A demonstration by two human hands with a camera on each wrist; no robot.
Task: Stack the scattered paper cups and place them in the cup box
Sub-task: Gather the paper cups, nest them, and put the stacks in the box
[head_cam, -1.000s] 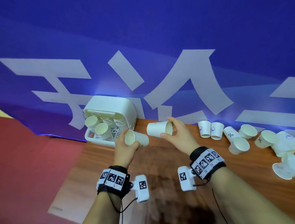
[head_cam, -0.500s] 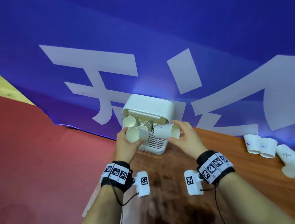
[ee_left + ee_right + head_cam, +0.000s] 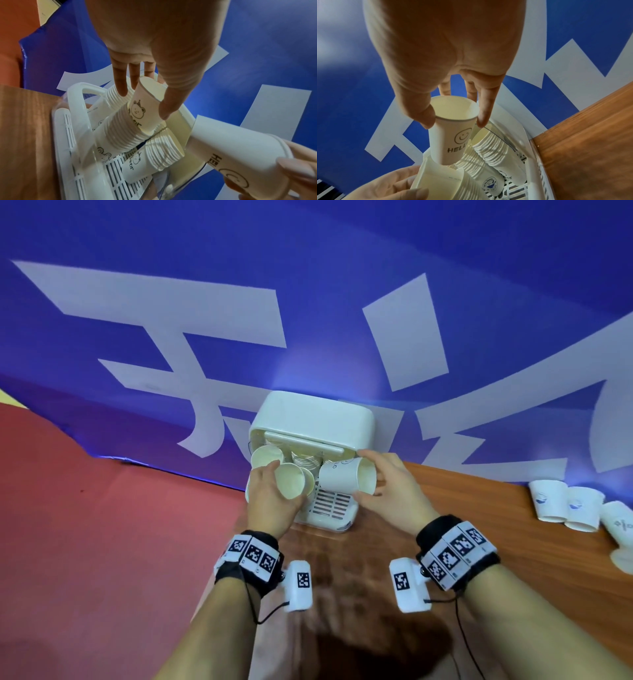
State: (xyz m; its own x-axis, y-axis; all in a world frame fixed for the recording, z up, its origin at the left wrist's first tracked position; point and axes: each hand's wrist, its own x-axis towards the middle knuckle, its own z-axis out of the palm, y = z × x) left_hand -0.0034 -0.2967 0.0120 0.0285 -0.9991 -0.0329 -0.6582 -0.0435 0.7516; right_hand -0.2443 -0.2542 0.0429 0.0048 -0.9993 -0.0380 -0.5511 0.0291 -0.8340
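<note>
Cups pinched in curled fingers of both hands.

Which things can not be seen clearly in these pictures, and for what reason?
- Print on the left hand's cup: head view shows only its mouth.
- Rightmost table cup: cut by the head view's edge.
- Back of the cup box: hidden by the stacks.
- Right hand's cup lettering: partly covered.

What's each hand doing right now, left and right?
Left hand: grips a bear-print cup, set into a stack in the cup box.
Right hand: grips the HELLO smiley cup.
</note>
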